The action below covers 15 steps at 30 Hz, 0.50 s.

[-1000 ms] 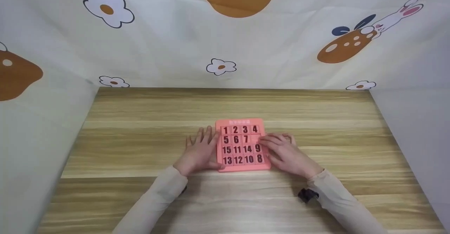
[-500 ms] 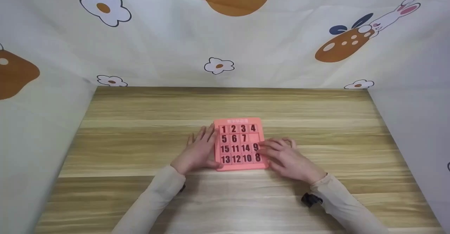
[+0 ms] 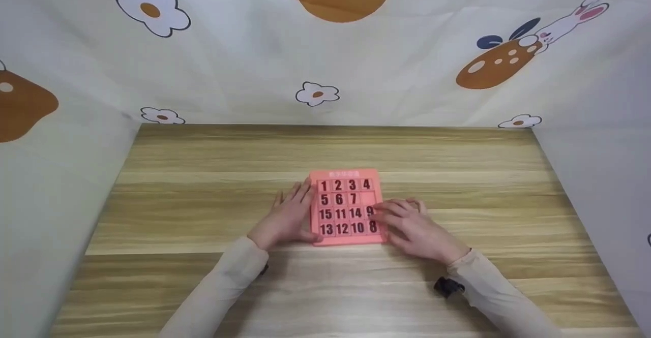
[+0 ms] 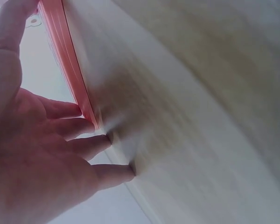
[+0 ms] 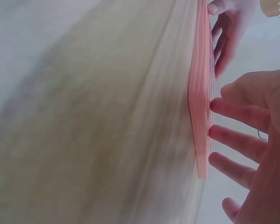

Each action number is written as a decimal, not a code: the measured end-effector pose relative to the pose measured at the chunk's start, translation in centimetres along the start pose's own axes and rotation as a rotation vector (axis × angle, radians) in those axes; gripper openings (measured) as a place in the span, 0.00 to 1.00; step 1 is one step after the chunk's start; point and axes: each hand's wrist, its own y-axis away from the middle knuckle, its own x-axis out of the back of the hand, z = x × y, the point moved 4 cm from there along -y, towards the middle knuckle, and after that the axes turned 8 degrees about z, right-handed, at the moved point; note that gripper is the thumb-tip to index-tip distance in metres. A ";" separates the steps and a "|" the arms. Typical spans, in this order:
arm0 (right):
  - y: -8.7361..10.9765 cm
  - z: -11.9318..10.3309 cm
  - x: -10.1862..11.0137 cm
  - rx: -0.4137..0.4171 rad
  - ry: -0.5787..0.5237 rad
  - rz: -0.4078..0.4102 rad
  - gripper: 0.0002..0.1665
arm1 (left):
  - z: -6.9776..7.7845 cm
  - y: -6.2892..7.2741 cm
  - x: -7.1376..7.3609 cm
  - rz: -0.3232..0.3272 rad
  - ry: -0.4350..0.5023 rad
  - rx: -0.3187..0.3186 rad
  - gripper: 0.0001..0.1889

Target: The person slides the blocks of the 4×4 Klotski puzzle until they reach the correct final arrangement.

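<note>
Board (image 3: 348, 240), one, pink: flat on counter (image 3: 203, 190), mid-width. Tiles (image 3: 339, 199), fifteen, numbered, in four rows; one gap (image 3: 367, 198), right end of second row. Left hand (image 3: 288, 218), one: fingers straight, spread apart, against board's left side. Right hand (image 3: 414, 228), one: fingers apart, tips at board's right rim beside tile 9 (image 3: 370, 210). Sleeves (image 3: 218, 282), two, beige. Backdrop (image 3: 239, 53), one: four flowers (image 3: 317, 94), one rabbit (image 3: 563, 29).
</note>
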 end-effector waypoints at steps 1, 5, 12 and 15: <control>-0.1 0.0 0.0 0.002 -0.002 0.002 0.25 | 0.0 0.0 0.0 0.002 0.000 -0.002 0.64; -0.3 -0.1 0.0 0.014 -0.005 0.004 0.25 | 0.0 0.0 0.0 0.000 -0.011 -0.001 0.64; -0.4 0.0 -0.2 -0.021 0.013 -0.010 0.23 | 0.0 0.0 0.0 0.000 0.002 -0.005 0.64; -0.6 0.2 -0.2 -0.065 0.032 -0.002 0.24 | 0.0 0.0 0.1 0.006 0.009 -0.019 0.63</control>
